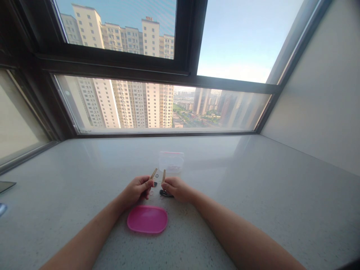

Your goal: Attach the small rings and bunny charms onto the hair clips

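Stick (153,173), thin and gold, is being pinched low by the left hand (140,185), thumb pressing on the fingers. Second stick (164,175) is being gripped the same way by the right hand (176,187). So both grips are closing on one stick each, in the gap between the hands. Low pinch is probably leaving the upper lengths bare and visible. Sticks are pointing up and away, tips standing apart, not touching; left one is leaning more.

Just under the right grip, a black clip (165,194) is lying on the counter (213,165); whether the hand is touching it, can't tell. Beside the left fingertips a dark bit (155,184) is showing, too small to name. Small dark ring (157,175) is lying between the sticks. Loose bits are probably sitting here for easy reach.

Beyond the grips, a clear box (171,159) is standing near, something faint showing low in it; likely serving as a holder. Nearer the body, below the left grip, a pink tray (147,219) is lying flat, probably sitting close so either hand is reaching it easily. Far past everything, the window (184,69) is letting in daylight.
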Demonstrator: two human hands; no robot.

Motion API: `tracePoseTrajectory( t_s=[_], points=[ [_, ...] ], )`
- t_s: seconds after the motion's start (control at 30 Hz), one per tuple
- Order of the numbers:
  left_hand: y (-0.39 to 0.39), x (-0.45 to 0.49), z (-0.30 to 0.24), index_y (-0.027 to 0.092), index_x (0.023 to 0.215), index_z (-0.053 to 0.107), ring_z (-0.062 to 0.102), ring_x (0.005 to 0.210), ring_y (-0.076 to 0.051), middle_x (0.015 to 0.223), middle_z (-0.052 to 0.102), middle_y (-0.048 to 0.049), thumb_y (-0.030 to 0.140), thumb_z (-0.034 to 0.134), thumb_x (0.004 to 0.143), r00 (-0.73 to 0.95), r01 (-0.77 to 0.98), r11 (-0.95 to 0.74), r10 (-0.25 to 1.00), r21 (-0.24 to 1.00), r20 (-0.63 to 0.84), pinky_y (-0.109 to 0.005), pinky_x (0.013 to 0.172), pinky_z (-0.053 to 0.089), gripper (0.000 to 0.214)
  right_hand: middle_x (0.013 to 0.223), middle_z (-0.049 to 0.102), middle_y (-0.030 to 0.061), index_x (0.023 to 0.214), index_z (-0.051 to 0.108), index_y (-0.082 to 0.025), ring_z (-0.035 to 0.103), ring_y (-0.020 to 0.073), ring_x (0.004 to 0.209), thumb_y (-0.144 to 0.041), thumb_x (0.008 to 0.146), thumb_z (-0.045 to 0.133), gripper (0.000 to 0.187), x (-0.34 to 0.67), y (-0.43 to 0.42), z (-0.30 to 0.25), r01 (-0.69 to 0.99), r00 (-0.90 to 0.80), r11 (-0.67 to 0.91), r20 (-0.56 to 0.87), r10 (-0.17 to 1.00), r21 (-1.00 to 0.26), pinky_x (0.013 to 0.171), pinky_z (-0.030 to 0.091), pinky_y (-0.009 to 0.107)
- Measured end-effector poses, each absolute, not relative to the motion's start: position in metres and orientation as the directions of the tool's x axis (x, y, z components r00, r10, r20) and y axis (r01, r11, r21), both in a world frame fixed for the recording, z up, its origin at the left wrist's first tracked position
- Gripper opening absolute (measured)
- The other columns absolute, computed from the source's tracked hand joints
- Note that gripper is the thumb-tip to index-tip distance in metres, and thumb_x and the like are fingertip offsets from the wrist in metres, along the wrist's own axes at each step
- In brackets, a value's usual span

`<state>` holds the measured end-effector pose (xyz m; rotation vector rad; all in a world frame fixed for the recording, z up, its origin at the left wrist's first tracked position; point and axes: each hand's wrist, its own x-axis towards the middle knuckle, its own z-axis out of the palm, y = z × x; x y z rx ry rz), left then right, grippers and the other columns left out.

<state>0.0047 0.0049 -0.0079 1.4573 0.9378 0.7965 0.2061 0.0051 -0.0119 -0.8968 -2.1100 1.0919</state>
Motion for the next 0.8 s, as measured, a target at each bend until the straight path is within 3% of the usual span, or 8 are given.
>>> tracePoseTrajectory(
  t_s=[0.27, 0.43, 0.57, 0.7, 0.8],
  points=[
    [0.0048, 0.0034, -0.0094, 0.015, 0.070, 0.050, 0.041, 0.039, -0.007, 0.046, 0.047, 0.0047, 0.043, 0.048, 0.079, 0.465, 0.107, -0.029, 0.885, 0.994, -0.025, -0.018, 0.039, 0.025, 0.030, 0.058, 0.035, -0.0033, 0.068, 0.045, -0.014, 0.031, 0.0068, 0.053, -0.036, 0.084, 0.038, 0.028, 0.2065, 0.0047, -0.0115, 0.258, -0.604, 0.457, 0.227, 0.764, -0.851, 0.049, 0.025, 0.019],
    [0.0021, 0.0066, -0.0055, 0.014, 0.071, 0.051, 0.046, 0.043, -0.008, 0.050, 0.048, 0.0043, 0.041, 0.051, 0.077, 0.461, 0.033, -0.019, 0.888, 0.999, 0.002, -0.019, 0.043, 0.033, 0.027, 0.055, 0.031, -0.0042, 0.063, 0.045, -0.013, 0.028, 0.0063, 0.052, -0.029, 0.082, 0.040, 0.025, 0.2044, 0.0025, -0.0093, 0.256, -0.576, 0.476, 0.263, 0.774, -0.841, 0.047, 0.023, 0.019],
    [0.0006, 0.0082, -0.0044, 0.014, 0.070, 0.050, 0.047, 0.043, -0.008, 0.052, 0.049, 0.0036, 0.038, 0.050, 0.079, 0.461, -0.020, 0.021, 0.887, 1.000, -0.010, -0.020, 0.043, 0.035, 0.026, 0.050, 0.033, -0.0049, 0.062, 0.051, -0.012, 0.028, 0.0055, 0.047, -0.027, 0.079, 0.043, 0.024, 0.2030, 0.0022, -0.0141, 0.208, -0.551, 0.402, 0.232, 0.801, -0.892, 0.045, 0.023, 0.019],
    [-0.0011, 0.0086, -0.0046, 0.015, 0.068, 0.047, 0.048, 0.042, -0.008, 0.055, 0.051, 0.0023, 0.037, 0.045, 0.081, 0.452, -0.043, 0.014, 0.892, 0.999, 0.007, -0.018, 0.039, 0.031, 0.026, 0.045, 0.039, -0.0052, 0.073, 0.059, -0.009, 0.031, 0.0050, 0.040, -0.025, 0.077, 0.044, 0.021, 0.2015, 0.0028, -0.0189, 0.161, -0.493, 0.276, 0.165, 0.854, -0.947, 0.041, 0.024, 0.018],
    [-0.0021, 0.0094, -0.0043, 0.015, 0.068, 0.045, 0.048, 0.040, -0.008, 0.054, 0.051, 0.0026, 0.037, 0.044, 0.081, 0.454, -0.053, 0.002, 0.891, 0.999, 0.023, -0.018, 0.037, 0.027, 0.025, 0.045, 0.044, -0.0043, 0.075, 0.061, -0.009, 0.034, 0.0055, 0.040, -0.020, 0.075, 0.046, 0.019, 0.2008, 0.0029, -0.0182, 0.170, -0.474, 0.282, 0.173, 0.863, -0.944, 0.042, 0.027, 0.018]
  ],
)
